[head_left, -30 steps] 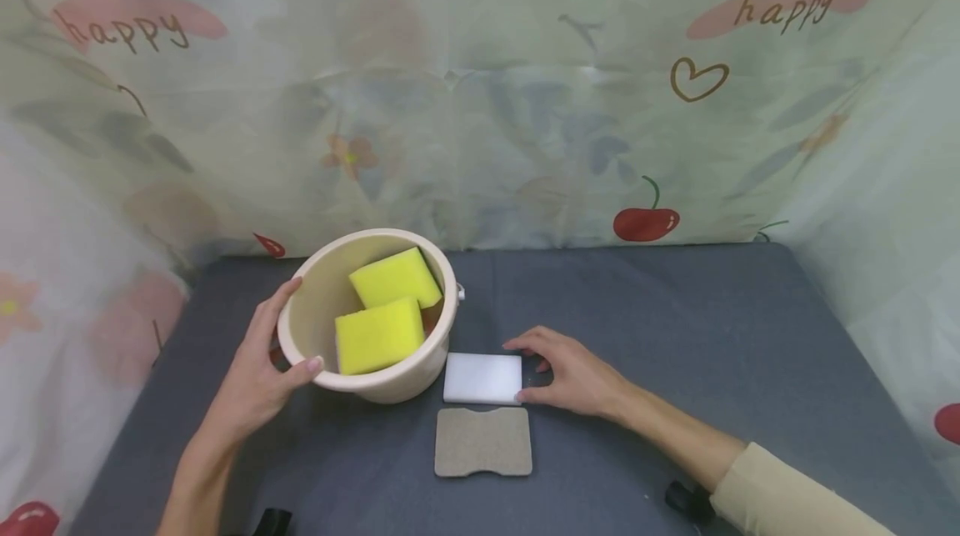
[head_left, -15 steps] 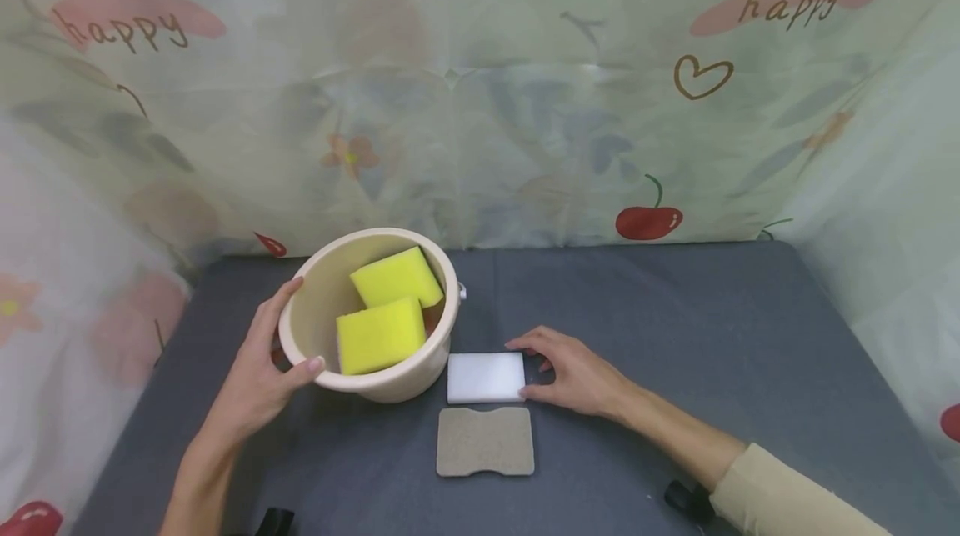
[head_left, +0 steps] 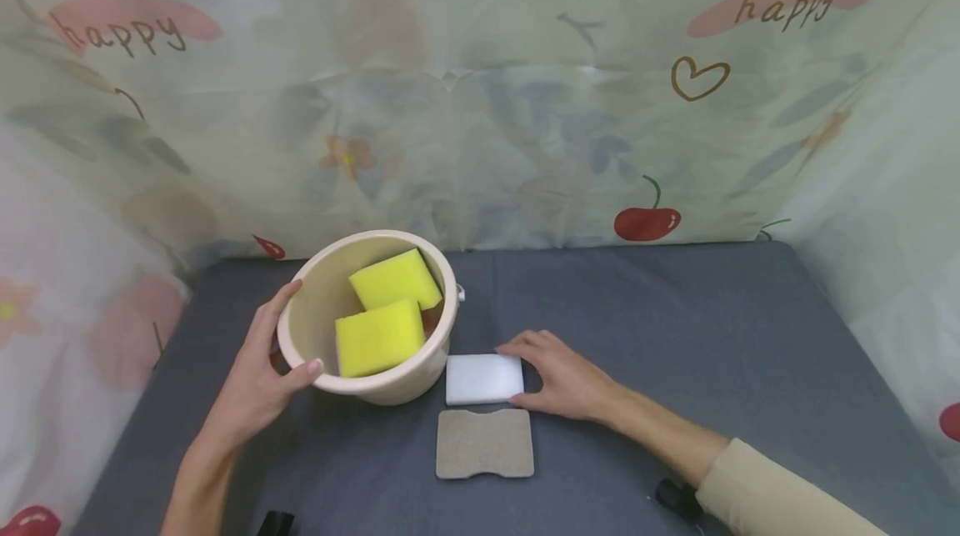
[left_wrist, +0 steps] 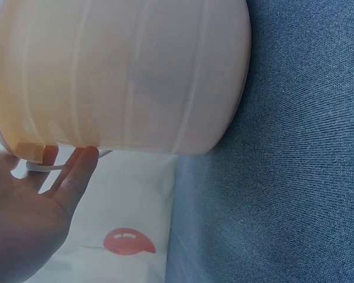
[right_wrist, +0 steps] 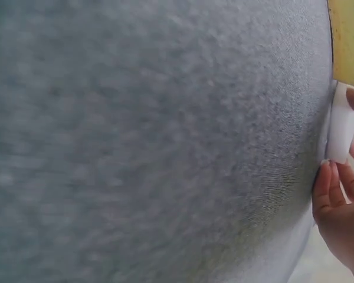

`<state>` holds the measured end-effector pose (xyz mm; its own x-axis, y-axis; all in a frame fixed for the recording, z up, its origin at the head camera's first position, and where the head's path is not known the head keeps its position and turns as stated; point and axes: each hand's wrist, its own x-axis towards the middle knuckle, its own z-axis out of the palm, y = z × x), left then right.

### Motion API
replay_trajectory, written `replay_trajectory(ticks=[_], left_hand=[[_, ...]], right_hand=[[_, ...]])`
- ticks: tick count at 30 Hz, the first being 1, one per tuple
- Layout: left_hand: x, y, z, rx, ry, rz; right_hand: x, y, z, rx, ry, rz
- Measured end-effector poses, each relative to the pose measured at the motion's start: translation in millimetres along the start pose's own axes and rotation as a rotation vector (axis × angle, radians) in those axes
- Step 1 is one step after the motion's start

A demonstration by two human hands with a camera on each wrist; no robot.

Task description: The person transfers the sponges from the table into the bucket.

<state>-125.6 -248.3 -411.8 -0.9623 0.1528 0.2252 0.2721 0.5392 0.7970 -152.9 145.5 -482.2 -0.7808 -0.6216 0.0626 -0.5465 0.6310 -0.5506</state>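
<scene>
My left hand [head_left: 251,386] grips the cream bucket [head_left: 300,353] at its left rim, thumb over the front of the rim and fingers along the outside. In the bucket, two yellow sponges [head_left: 379,339] lie one behind the other. To the right of it, a flat white sponge [head_left: 483,379] lies on the table. My right hand [head_left: 566,378] pinches the white sponge, thumb at the near edge and fingers at the far edge. Just in front lies a notched sponge [head_left: 484,444] with a grey-tan top; its yellow side [right_wrist: 347,41] shows in the right wrist view.
A dark blue-grey cloth [head_left: 675,336] covers the table. Patterned curtains [head_left: 480,127] hang behind and at both sides. The bucket's white handle joint [head_left: 461,293] sticks out on its right side. Something reddish [head_left: 432,315] shows beneath the sponges inside.
My right hand has moved slightly left, and its thumb and fingers have closed in over the white sponge's right end. The left hand and bucket stay in place.
</scene>
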Motion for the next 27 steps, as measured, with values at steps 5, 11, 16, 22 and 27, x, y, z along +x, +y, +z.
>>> replay_trajectory(ticks=[5, 11, 16, 22, 27], left_hand=[[-0.5, -0.6, 0.2, -0.005, -0.005, 0.0], [-0.5, -1.6, 0.1, -0.012, -0.004, 0.0], [0.3, -2.7, 1.0, -0.009, -0.002, -0.001], [-0.2, -2.7, 0.5, -0.015, 0.0, 0.001], [-0.3, -3.0, -0.3, -0.034, 0.001, 0.011]], right_hand=[[4.2, -1.3, 2.8, -0.012, 0.01, -0.031], [9.8, -2.1, 5.7, -0.046, 0.029, -0.071], [13.2, 1.1, 6.9, -0.093, 0.046, -0.097], [15.6, 3.5, 5.8, -0.076, 0.039, -0.1], [16.0, 0.8, -2.5, -0.062, 0.062, -0.077]])
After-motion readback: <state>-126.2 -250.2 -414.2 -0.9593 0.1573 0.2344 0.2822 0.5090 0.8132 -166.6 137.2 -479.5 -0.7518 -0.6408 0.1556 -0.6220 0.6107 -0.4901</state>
